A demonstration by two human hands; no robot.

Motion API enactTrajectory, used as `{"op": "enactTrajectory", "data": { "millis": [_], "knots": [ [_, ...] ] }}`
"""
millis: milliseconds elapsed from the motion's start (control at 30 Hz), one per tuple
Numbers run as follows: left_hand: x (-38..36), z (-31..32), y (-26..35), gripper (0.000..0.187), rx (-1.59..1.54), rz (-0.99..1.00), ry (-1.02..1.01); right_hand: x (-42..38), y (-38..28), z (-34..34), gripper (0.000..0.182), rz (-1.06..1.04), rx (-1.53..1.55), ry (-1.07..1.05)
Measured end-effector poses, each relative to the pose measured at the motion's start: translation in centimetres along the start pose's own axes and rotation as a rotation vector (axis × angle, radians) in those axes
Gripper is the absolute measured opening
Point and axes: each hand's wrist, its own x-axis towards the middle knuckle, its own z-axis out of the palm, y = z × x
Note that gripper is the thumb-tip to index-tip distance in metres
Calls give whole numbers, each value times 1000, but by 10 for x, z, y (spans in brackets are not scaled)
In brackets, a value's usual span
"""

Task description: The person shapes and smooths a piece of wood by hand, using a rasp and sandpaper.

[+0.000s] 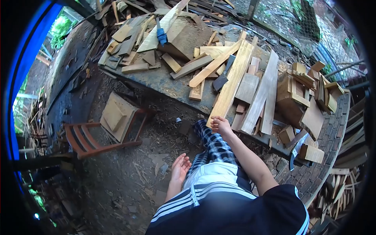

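My right hand (221, 126) is closed at the near end of a long yellowish wooden board (233, 78); its fingers overlap the board's edge. This board slants across the workbench on top of other wood pieces. Palm turned upward, my left hand (180, 168) is held by my waist with its fingers loosely apart and nothing in it. To the right of the yellowish board lie greyish planks (262, 94). A dark-headed hammer or mallet-like tool (221, 81) rests left of it, partly hidden by wood.
The workbench (168, 86) carries many offcuts and a blade-like tool with a blue-wrapped handle (161, 36). Wooden blocks (293, 94) pile up at the right, near a hand-saw-like tool (295, 150). A wooden chair (117, 125) lies tipped on the littered ground at left.
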Motion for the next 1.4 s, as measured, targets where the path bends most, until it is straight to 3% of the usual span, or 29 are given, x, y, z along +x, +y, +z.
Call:
{"op": "enactTrajectory", "data": {
  "millis": [400, 533, 633, 733, 867, 1067, 1233, 1267, 1333, 1400],
  "knots": [
    [89, 100, 215, 25, 396, 114, -1, 92, -35, 15, 20, 13, 421, 157],
    [122, 128, 244, 27, 526, 95, 9, 99, -30, 13, 20, 14, 480, 209],
    [141, 156, 247, 28, 701, -91, -108, 91, -23, 14, 20, -8, 517, 252],
    [142, 192, 251, 29, 850, -145, -214, 89, -24, 18, 20, -71, 498, 280],
    [144, 216, 275, 42, 900, -68, -247, 101, -41, 40, 20, -100, 348, 414],
    [220, 169, 339, 40, 693, -22, -29, 126, -140, 105, 24, -566, 40, 354],
    [273, 143, 411, 38, 576, -47, -93, 149, -235, 226, 30, -876, -501, 481],
    [283, 141, 426, 38, 594, -62, -94, 164, -244, 247, 35, -811, -530, 451],
    [287, 127, 457, 37, 564, -24, -97, 198, -262, 285, 43, -1035, -967, 627],
    [295, 109, 487, 37, 537, 60, -178, 222, -283, 326, 52, -1026, -1180, 712]
  ]
}}
